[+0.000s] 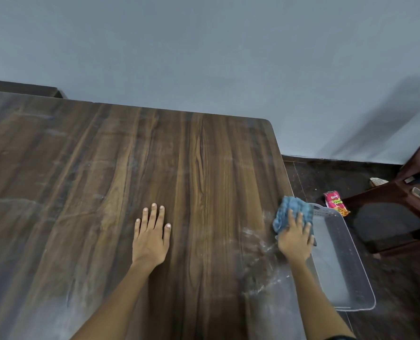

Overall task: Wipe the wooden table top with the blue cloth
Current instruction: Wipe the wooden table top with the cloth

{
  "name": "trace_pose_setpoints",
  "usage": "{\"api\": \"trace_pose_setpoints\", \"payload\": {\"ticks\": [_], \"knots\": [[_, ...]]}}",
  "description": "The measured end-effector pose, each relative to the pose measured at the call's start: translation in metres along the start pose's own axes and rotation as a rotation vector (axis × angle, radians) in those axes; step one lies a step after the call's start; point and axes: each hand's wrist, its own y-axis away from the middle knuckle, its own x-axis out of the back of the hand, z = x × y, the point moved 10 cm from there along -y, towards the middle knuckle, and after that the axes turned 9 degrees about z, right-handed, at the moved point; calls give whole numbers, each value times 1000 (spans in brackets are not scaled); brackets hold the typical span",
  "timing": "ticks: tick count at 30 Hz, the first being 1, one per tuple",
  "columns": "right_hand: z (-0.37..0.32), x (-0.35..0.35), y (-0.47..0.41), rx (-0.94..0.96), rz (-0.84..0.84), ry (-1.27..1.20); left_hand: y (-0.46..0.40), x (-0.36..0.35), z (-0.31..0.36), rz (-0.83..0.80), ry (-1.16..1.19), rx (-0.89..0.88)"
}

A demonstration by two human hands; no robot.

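The dark wooden table top [106,180] fills the left and middle of the head view. My right hand [295,238] presses a crumpled blue cloth [291,211] flat against the table's right edge, fingers spread over it. White powdery smears [260,256] lie on the wood just left of and below that hand. My left hand [152,233] rests flat on the table, palm down, fingers apart, holding nothing.
A grey plastic tray [344,266] sits just beyond the table's right edge, under the cloth hand. A pink snack packet [335,202] lies on the dark floor. A dark wooden chair [410,192] stands at the far right. A grey wall [204,57] runs behind.
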Motion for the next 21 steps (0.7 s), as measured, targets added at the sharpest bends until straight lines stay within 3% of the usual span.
{"api": "trace_pose_setpoints", "payload": {"ticks": [4,6,12,14,17,21], "knots": [[-6,-5,11,-142,-30,-17,13,0,-1,8,-1,24],[-39,-12,25,-82,-52,7,20,1,-1,6,2,29],[-199,-51,150,731,-242,-6,42,3,-3,24,-3,33],[-213,-58,178,885,-305,-10,46,1,-2,6,-3,31],[-194,-53,154,856,-293,-10,51,3,-2,12,5,53],[-115,-22,71,552,-188,15,61,2,-1,-2,11,68]]}}
